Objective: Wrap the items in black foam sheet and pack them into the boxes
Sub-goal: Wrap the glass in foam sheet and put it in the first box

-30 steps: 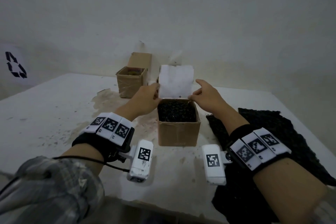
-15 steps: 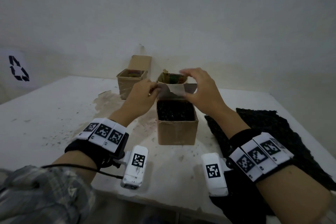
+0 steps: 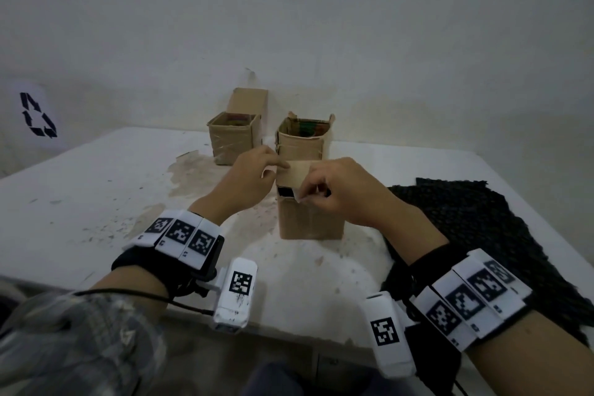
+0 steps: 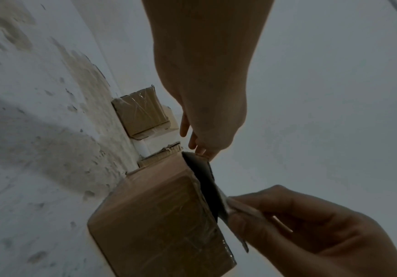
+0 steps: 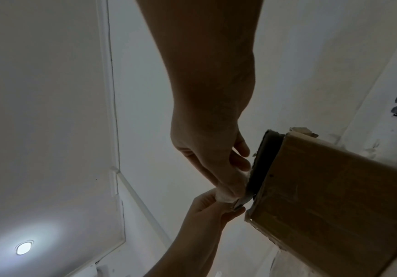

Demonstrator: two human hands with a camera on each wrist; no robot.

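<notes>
A small cardboard box (image 3: 310,219) stands at the table's middle, with black foam (image 3: 285,192) showing in the gap under its lid flap (image 3: 295,172). The flap is folded down almost flat over the opening. My left hand (image 3: 273,169) holds the flap's far left corner. My right hand (image 3: 305,194) pinches the flap's front edge just above the box's front wall. In the left wrist view the box (image 4: 157,215) fills the lower middle and the right hand (image 4: 237,211) pinches the flap edge. In the right wrist view both hands meet at the flap beside the box (image 5: 335,196).
Two more open cardboard boxes stand at the back near the wall, one on the left (image 3: 233,138) and one just behind the near box (image 3: 303,141). Black foam sheets (image 3: 482,235) lie on the table's right side. The white table (image 3: 96,190) is stained left of the boxes.
The flap stood upright with its white inside facing me; it has swung down over the opening. Both hands came down and toward me with it.
</notes>
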